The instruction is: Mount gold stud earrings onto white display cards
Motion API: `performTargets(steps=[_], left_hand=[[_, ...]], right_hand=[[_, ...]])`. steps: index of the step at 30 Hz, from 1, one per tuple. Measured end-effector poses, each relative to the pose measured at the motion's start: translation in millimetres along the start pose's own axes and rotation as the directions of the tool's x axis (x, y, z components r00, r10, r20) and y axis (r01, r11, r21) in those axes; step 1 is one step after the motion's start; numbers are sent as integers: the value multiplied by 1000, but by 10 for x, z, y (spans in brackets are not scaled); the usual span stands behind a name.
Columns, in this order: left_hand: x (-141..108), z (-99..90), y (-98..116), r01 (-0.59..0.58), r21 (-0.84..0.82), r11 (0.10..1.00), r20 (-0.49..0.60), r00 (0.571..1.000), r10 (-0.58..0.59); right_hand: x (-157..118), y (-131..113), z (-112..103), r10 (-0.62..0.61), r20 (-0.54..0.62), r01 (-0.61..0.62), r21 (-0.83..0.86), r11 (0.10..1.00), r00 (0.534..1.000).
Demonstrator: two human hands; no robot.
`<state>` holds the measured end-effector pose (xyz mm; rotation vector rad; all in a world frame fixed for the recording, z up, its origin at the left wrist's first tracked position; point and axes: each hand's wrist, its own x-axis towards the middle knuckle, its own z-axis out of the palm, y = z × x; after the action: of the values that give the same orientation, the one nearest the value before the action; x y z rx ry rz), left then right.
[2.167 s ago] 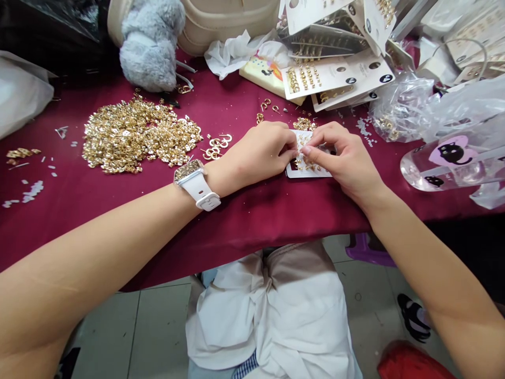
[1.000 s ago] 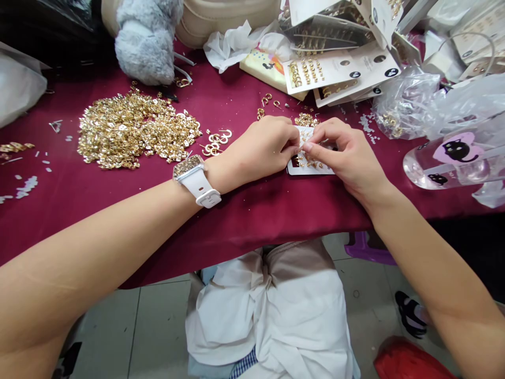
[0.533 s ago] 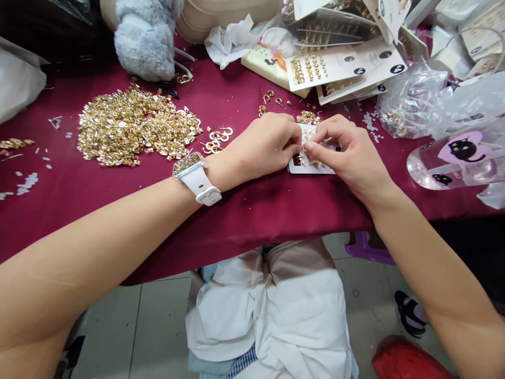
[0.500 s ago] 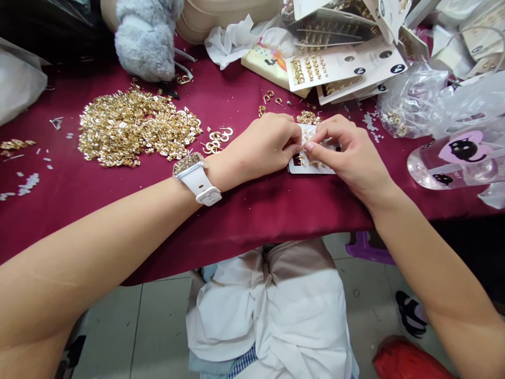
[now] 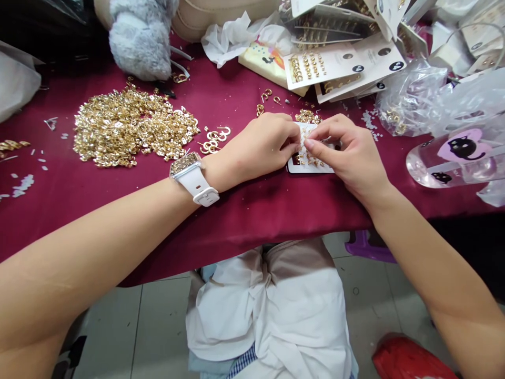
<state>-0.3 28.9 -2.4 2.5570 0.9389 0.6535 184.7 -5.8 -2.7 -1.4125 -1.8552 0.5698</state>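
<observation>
1 maroon tablecloth (image 5: 252, 216) | 1 gold heap (image 5: 118, 126) | 1 white card (image 5: 312, 169) | left hand (image 5: 266, 142) curled, right hand (image 5: 351, 152) pinching, contents hidden

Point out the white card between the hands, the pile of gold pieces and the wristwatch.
White card (image 5: 310, 169): head view, bare strip along its near edge.
Pile of gold pieces (image 5: 130, 129): head view, middle of the heap.
Wristwatch (image 5: 194, 180): head view, white strap.

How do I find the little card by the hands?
Find the dark red cloth, then where the left hand and right hand come together over it. The white card between them, dotted with gold bits, is it. The other cards are heaped farther back; this one sits apart.
</observation>
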Motion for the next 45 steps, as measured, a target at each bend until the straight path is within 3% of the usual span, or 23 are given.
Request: performTargets(steps=[24,45], left_hand=[[-5,18,-7,8,17,1000,-19,1000,-7],[7,-6,25,34,36,999,24,999,-35]], right_hand=[[7,15,-4,19,-19,-22,-150,988,1000],[6,-9,-23,14,-3,-14,-95,995,1000]])
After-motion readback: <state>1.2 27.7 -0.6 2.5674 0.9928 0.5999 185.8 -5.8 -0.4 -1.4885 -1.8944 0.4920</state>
